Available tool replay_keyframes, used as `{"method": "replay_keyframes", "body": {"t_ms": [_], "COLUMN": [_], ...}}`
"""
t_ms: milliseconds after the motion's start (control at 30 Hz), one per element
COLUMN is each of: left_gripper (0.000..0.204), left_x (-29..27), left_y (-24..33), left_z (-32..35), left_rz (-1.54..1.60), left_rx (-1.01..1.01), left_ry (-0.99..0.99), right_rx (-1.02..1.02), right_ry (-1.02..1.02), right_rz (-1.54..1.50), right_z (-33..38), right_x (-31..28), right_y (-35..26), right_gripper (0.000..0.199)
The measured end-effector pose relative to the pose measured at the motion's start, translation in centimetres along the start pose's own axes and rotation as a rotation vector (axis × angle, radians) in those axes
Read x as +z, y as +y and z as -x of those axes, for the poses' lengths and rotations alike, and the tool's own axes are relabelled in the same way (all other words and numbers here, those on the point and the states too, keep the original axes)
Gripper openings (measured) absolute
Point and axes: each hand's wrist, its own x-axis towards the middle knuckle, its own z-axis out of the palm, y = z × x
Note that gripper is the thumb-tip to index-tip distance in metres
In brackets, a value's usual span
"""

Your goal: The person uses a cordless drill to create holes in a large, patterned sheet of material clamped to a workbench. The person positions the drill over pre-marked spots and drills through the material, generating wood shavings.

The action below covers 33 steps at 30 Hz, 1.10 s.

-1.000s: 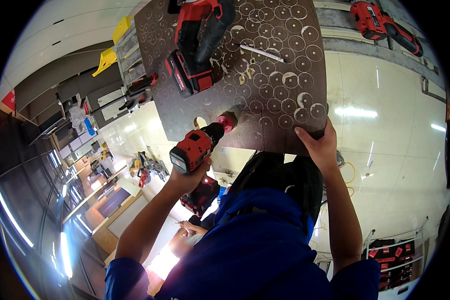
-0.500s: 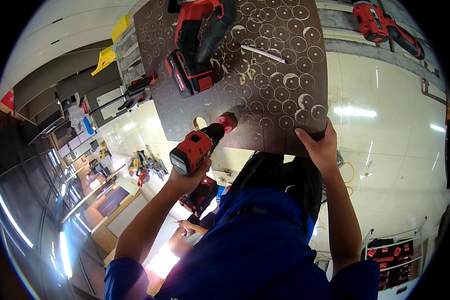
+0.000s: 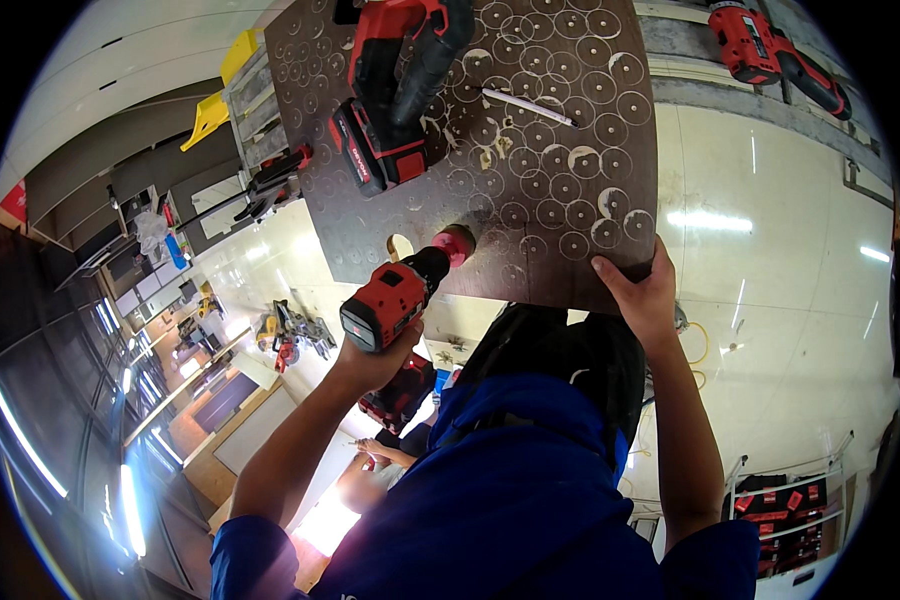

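Observation:
My left hand (image 3: 385, 360) is wrapped round the handle of a red and black cordless drill (image 3: 390, 300). A pink-red hole saw (image 3: 454, 245) sits in its chuck, pressed against the dark brown board (image 3: 360, 225) near the front edge. Beside it, to the left, a round hole goes through the board. My right hand (image 3: 642, 295) grips the board's front right corner, thumb on top and fingers hidden below. Ring-shaped cuts with centre holes cover much of the board. Behind the drill lies a larger red and black power tool with a battery (image 3: 380, 145).
A white pen (image 3: 528, 106) and wood shavings (image 3: 494, 150) lie on the board. Another red drill (image 3: 755, 50) rests on a metal frame at far right. Below left, a person (image 3: 370, 475) is nearby. A rack with red and black items (image 3: 790, 515) stands lower right.

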Motion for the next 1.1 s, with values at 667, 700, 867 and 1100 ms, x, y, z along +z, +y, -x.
{"method": "replay_keyframes", "body": {"t_ms": [667,700,867,1100], "left_gripper": [0.030,0.030,0.020,0.017], "left_x": [-0.2,-0.1,-0.5,0.0], "left_y": [-0.9,-1.0,0.0,-1.2], "left_z": [-0.2,-0.1,-0.1,-0.3], "left_rz": [-0.077,-0.077,-0.062,-0.143], "left_rx": [0.048,0.048,0.001,0.194], "left_ry": [0.010,0.018,-0.039,0.037], "right_rx": [0.006,0.004,0.001,0.027], "right_ry": [0.024,0.020,0.022,0.039], "right_rz": [0.010,0.018,0.007,0.013], "right_z": [0.0,0.0,-0.1,0.1], "right_x": [0.2,0.2,0.1,0.2], "right_y": [0.1,0.1,0.3,0.0], "right_gripper": [0.044,0.044,0.045,0.045]}}
